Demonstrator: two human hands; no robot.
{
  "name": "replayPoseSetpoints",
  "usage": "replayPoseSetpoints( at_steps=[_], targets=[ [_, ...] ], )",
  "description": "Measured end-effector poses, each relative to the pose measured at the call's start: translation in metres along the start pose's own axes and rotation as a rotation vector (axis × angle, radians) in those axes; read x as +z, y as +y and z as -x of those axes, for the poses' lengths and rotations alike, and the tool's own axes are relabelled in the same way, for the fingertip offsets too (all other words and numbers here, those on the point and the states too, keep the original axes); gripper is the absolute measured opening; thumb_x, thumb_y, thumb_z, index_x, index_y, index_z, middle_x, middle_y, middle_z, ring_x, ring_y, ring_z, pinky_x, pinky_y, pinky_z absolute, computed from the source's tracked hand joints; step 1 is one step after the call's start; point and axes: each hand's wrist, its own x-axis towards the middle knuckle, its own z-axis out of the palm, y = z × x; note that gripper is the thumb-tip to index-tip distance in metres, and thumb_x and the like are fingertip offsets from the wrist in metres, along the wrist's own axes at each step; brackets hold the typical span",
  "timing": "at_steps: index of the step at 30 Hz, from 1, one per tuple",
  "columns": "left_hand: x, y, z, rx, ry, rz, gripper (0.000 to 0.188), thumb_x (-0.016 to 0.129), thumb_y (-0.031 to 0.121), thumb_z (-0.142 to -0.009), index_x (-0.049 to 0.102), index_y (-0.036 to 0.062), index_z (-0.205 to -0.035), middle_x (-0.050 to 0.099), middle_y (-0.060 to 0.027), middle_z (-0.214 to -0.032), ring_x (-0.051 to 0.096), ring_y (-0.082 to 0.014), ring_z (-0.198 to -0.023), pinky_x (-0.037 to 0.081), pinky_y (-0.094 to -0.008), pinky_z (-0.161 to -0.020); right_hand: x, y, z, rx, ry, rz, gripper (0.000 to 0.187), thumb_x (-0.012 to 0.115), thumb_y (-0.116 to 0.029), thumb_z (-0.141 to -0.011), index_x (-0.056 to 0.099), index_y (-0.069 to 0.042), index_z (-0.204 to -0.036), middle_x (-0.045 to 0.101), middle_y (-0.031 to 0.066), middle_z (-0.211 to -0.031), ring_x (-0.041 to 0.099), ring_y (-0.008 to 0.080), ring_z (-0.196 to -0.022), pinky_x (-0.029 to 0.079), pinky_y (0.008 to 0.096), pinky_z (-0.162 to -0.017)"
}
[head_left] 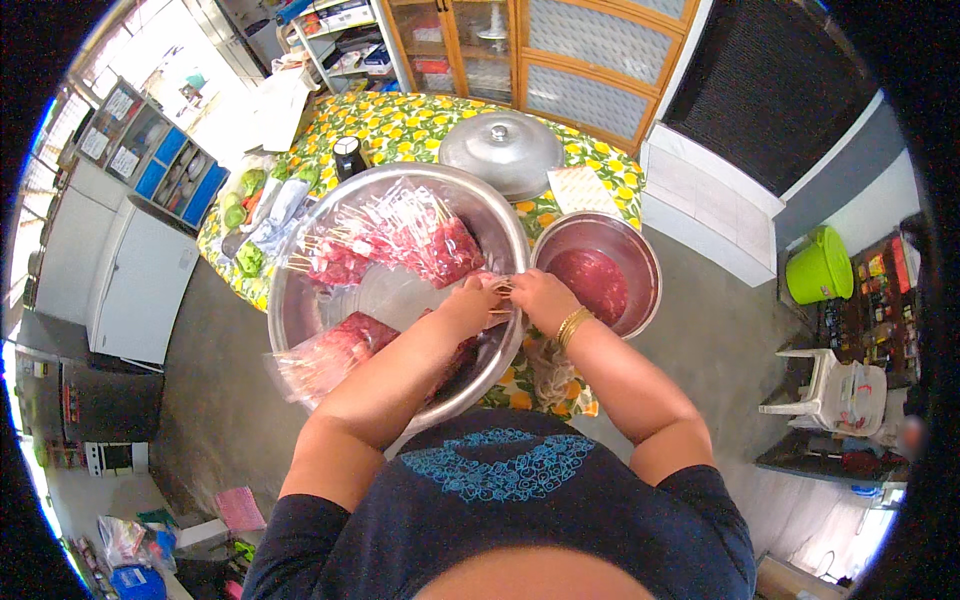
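Observation:
Over the right rim of a wide metal basin [285, 262], my two hands meet at a small bundle of meat skewers [499, 287], whose pale stick ends show between them. My left hand [470, 306] is closed around its left side. From the right, my right hand [546, 301] pinches the same bundle; the fingertips partly hide it. Clear bags of red meat skewers [425, 240] lie along the far side of the basin. Another bagged bunch [345, 345] rests at the near left, partly behind my left forearm. Beside my right hand stands a metal pot [650, 275] holding reddish liquid.
A domed metal lid [502, 158] and a black-topped container [349, 157] sit behind the basin on the lemon-patterned tablecloth [410, 110]. Vegetables [240, 205] in plastic lie at the left. A crumpled cloth [552, 375] is near the pot. A white chair [835, 395] stands at right.

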Motion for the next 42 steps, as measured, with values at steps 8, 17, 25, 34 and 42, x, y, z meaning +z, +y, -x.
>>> replayPoseSetpoints(
  at_steps=[8,17,25,34,42],
  targets=[
    [-0.010,-0.030,-0.017,-0.021,0.049,-0.018,0.030,0.064,0.018,-0.085,0.071,0.0103,-0.114,0.067,-0.0111,-0.122,0.063,-0.0340,-0.112,0.054,-0.0438,-0.092,-0.033,0.012,0.049,0.432,0.285,-0.183,0.027,0.056,-0.005,-0.084,0.068,-0.008,-0.107,0.066,0.0150,-0.104,0.060,0.0371,-0.105,0.048,0.0484,-0.095],
    [-0.065,-0.027,-0.019,-0.054,0.247,0.238,0.029,0.055,0.014,-0.089,0.073,0.0159,-0.112,0.072,-0.0183,-0.106,0.069,-0.0378,-0.100,0.054,-0.0454,-0.086,-0.045,-0.033,0.064,0.578,-0.150,-0.062,0.061,0.076,-0.029,-0.072,0.059,-0.015,-0.129,0.054,0.0122,-0.120,0.051,0.0352,-0.118,0.045,0.0486,-0.098],
    [-0.070,-0.002,-0.011,-0.259,0.229,0.442,0.033,0.056,0.014,-0.091,0.071,0.0157,-0.120,0.070,-0.0190,-0.113,0.068,-0.0375,-0.103,0.054,-0.0443,-0.088,-0.031,-0.011,-0.036,0.097,0.041,-0.152,0.019,0.061,-0.018,-0.085,0.071,-0.011,-0.100,0.068,0.0106,-0.104,0.066,0.0307,-0.095,0.054,0.0464,-0.082],
    [-0.051,-0.017,-0.023,-0.250,0.334,0.555,0.039,0.054,0.006,-0.091,0.066,0.0117,-0.128,0.070,-0.0216,-0.113,0.068,-0.0381,-0.106,0.053,-0.0437,-0.089,0.001,-0.005,-0.071,0.117,-0.076,0.177,0.020,0.063,-0.021,-0.087,0.073,-0.009,-0.098,0.066,0.0077,-0.106,0.066,0.0270,-0.098,0.056,0.0412,-0.080],
    [-0.059,0.009,-0.024,-0.224,0.250,0.565,0.042,0.056,0.002,-0.090,0.064,0.0075,-0.131,0.069,-0.0224,-0.120,0.066,-0.0372,-0.114,0.051,-0.0408,-0.095,-0.002,-0.012,-0.052,0.362,-0.187,0.117,0.021,0.065,-0.018,-0.086,0.074,-0.006,-0.100,0.069,0.0104,-0.106,0.067,0.0286,-0.103,0.056,0.0434,-0.085]
  ],
)
